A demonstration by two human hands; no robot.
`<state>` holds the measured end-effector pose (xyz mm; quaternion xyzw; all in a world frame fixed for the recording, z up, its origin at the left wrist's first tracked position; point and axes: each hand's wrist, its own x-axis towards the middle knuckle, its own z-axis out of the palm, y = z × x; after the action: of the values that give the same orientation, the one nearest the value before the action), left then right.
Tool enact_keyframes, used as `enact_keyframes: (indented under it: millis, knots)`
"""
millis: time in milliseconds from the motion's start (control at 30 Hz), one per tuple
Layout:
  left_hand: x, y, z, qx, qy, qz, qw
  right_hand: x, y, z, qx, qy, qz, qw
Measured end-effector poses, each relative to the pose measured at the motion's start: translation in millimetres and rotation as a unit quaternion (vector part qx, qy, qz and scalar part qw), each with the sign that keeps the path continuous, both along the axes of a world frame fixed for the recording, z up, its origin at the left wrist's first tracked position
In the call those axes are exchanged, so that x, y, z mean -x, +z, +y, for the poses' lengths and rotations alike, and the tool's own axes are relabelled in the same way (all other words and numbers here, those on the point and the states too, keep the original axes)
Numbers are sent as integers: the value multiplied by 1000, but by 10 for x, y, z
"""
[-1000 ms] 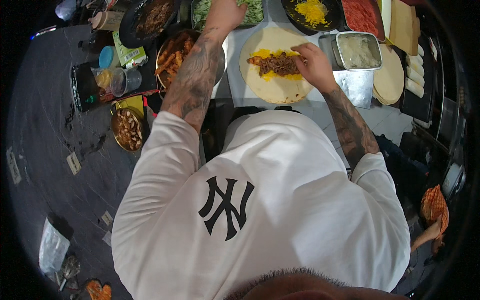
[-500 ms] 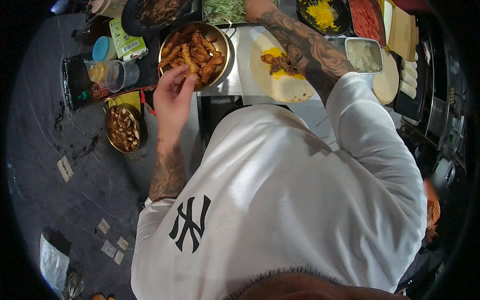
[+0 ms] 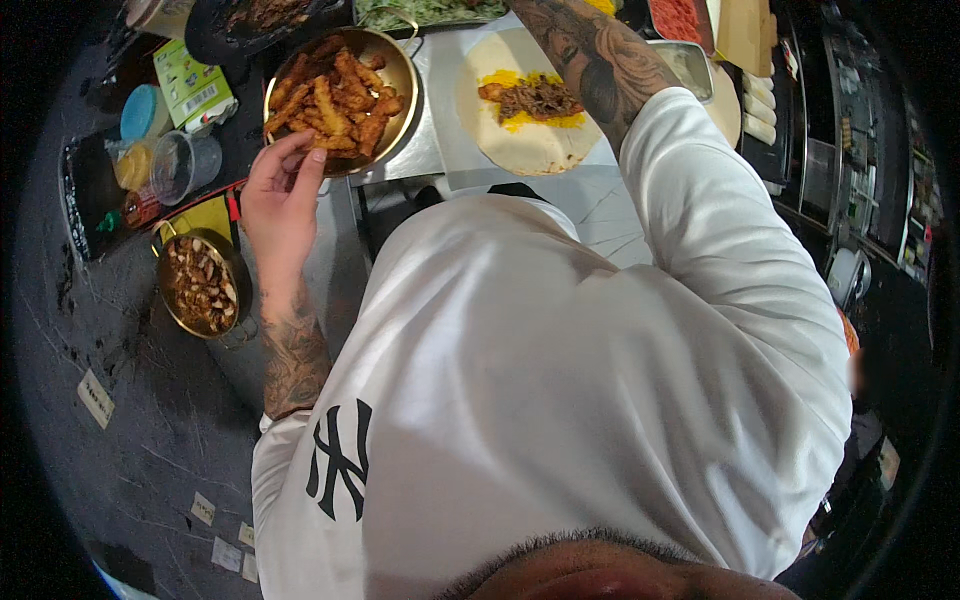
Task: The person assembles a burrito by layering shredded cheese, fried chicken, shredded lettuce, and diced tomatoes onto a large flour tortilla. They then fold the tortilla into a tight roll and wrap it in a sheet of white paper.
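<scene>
- Right arm [image 3: 595, 65]: passes over flatbread [image 3: 500, 145]; right hand out of view.
- Flatbread: open, filling [image 3: 535, 98] across middle; filling step apparently in hand.
- Pan [image 3: 411, 95]: left of flatbread.
- Left hand [image 3: 281, 205]: fingers curled at near rim; grasp cannot be told.
- Fried strips [image 3: 345, 90]: in pan; next move likely calls for a light pinch.

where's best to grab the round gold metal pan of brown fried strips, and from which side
Take the pan by its thin gold loop handle, probably from the far right: the loop sticks out there, while the left hand is at the near-left edge.
</scene>
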<state>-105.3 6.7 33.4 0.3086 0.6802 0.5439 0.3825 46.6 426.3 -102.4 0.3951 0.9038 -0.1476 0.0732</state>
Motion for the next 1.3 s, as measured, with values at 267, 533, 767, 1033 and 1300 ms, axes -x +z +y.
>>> enact_keyframes:
  millis: [267,533,767,1033,1300]
  knots:
    - [-343,-14,298,-6,-65,-9,998,-911,773,-408,358,-154,371,843]
    - [-1111,-545,860,84,-178,101,975,-1809,788,-1417,305,-71,236,920]
    - [-1653,-997,1225,40,-246,329,911,-1900,200,-1802,46,66,274,958]
    - [-1928,-1151,1375,10,-249,430,868,-2392,142,-1724,90,46,321,942]
    - [-1894,-1105,1493,5,-281,472,836,-2728,122,-1614,76,-6,295,952]
